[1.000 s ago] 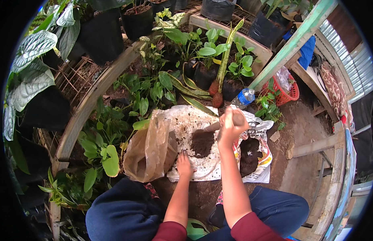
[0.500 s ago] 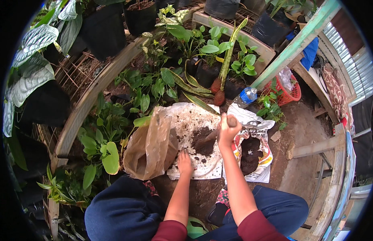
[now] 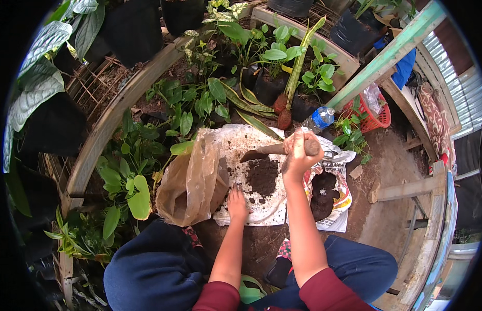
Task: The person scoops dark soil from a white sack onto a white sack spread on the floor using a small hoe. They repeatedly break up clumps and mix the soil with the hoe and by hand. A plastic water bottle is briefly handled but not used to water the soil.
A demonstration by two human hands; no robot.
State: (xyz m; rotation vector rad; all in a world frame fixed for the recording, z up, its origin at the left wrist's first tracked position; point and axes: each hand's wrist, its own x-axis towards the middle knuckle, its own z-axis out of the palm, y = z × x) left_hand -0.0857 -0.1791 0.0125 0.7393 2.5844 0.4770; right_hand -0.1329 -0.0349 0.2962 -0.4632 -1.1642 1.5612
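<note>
My right hand is wrapped round the wooden handle of a garden trowel. Its dark blade points left, over the far edge of a heap of dark soil. That heap lies on a flattened, dirt-specked white sack. Fingers spread, my left hand rests on the sack at the near left of the heap. Beside it stands a brownish, translucent plastic bag. Right of the heap, a printed white bag lies torn wide, with dark soil inside.
Uprooted snake plant leaves lie beyond the sack, beside a blue-labelled plastic bottle. A red basket sits at the right. Leafy potted plants crowd the left and far sides, inside a wooden frame. A green post slants across the far right.
My right hand has raised the trowel from the soil heap and tilted it, so the blade now points left above it. My left hand stays on the sack, nearly unmoved.
</note>
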